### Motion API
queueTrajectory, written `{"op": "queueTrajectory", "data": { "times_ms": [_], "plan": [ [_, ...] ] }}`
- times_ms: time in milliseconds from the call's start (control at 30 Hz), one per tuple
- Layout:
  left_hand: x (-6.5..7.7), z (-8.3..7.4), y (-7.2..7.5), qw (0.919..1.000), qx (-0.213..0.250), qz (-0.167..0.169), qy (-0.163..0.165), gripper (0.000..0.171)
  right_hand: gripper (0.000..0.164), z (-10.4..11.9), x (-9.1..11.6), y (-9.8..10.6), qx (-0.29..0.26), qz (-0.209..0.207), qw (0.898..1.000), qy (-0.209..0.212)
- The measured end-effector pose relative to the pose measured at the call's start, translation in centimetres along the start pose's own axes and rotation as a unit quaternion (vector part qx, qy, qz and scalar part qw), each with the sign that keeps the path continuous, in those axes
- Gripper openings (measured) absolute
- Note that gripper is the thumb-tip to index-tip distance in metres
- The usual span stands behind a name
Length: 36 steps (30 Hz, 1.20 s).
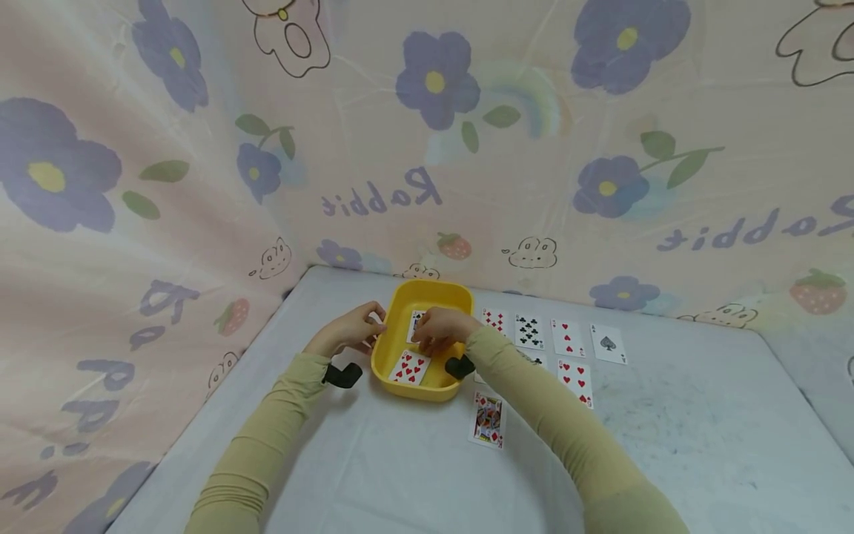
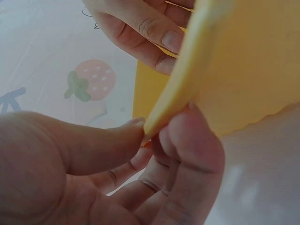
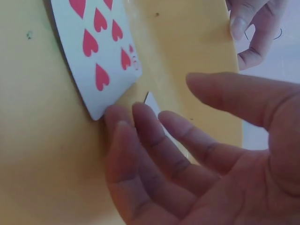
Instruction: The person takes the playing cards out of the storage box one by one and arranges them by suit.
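A yellow plastic box (image 1: 440,291) stands on the white-covered table. My left hand (image 1: 348,331) pinches its left rim between thumb and fingers; the left wrist view shows this rim (image 2: 180,70) up close. My right hand (image 1: 445,328) is inside the box, its thumb held apart from loosely bent fingers. Those fingers reach the lower end of a hearts card (image 3: 98,42) and partly cover another white card (image 3: 152,104); whether they touch either is unclear. From the head view, the hearts card (image 1: 409,368) lies in the near part and a second card (image 1: 414,326) lies farther back, partly hidden.
Right of the box, face-up cards lie in rows: a diamonds card (image 1: 495,320), a clubs card (image 1: 529,331), a three of hearts (image 1: 567,337), an ace of spades (image 1: 608,343) and a hearts card (image 1: 575,382). A face card of diamonds (image 1: 488,420) lies nearer. My right sleeve covers others.
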<state>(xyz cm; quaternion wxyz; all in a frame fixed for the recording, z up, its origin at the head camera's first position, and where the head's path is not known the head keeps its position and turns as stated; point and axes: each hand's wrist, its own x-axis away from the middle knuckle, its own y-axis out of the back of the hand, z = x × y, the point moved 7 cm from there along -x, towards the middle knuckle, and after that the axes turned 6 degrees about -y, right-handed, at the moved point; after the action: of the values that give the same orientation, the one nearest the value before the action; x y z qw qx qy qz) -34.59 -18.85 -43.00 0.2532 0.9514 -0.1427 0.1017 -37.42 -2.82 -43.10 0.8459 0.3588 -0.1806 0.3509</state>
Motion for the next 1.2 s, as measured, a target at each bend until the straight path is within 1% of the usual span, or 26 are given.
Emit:
{"op": "queueTrajectory", "data": {
  "times_ms": [200,400,500,567,700,800,1033,1200],
  "plan": [
    [0.2,-0.2,-0.1,1.0,0.008,0.001,-0.001,0.02,0.019,0.0,-0.2,0.0,0.006,0.008,1.0,0.001],
    [0.1,0.0,-0.1,1.0,0.009,0.002,-0.001,0.021,0.013,-0.2,-0.1,0.1,0.015,-0.007,1.0,0.001],
    [0.0,0.1,-0.2,0.9999,0.01,0.005,-0.001,0.022,0.016,0.0,0.2,0.3,0.025,-0.011,1.0,0.005],
    [0.0,0.0,-0.2,0.9999,0.009,0.007,-0.003,0.022,0.021,0.1,0.5,0.6,0.02,-0.011,1.0,0.009],
    [-0.1,0.1,-0.2,1.0,0.007,0.007,-0.001,0.023,0.031,0.3,1.2,1.6,-0.004,-0.006,1.0,0.028],
    [-0.1,0.1,-0.1,1.0,0.006,0.005,0.002,0.023,0.034,0.3,1.7,2.5,-0.023,-0.005,0.998,0.05],
    [-0.1,0.1,-0.1,0.9999,0.004,-0.005,0.01,0.018,0.029,-0.8,3.3,4.6,-0.046,-0.031,0.994,0.098],
    [0.1,0.1,0.0,1.0,0.004,-0.004,0.008,0.019,0.026,-2.6,5.1,6.0,-0.102,-0.052,0.987,0.114]
  ]
}}
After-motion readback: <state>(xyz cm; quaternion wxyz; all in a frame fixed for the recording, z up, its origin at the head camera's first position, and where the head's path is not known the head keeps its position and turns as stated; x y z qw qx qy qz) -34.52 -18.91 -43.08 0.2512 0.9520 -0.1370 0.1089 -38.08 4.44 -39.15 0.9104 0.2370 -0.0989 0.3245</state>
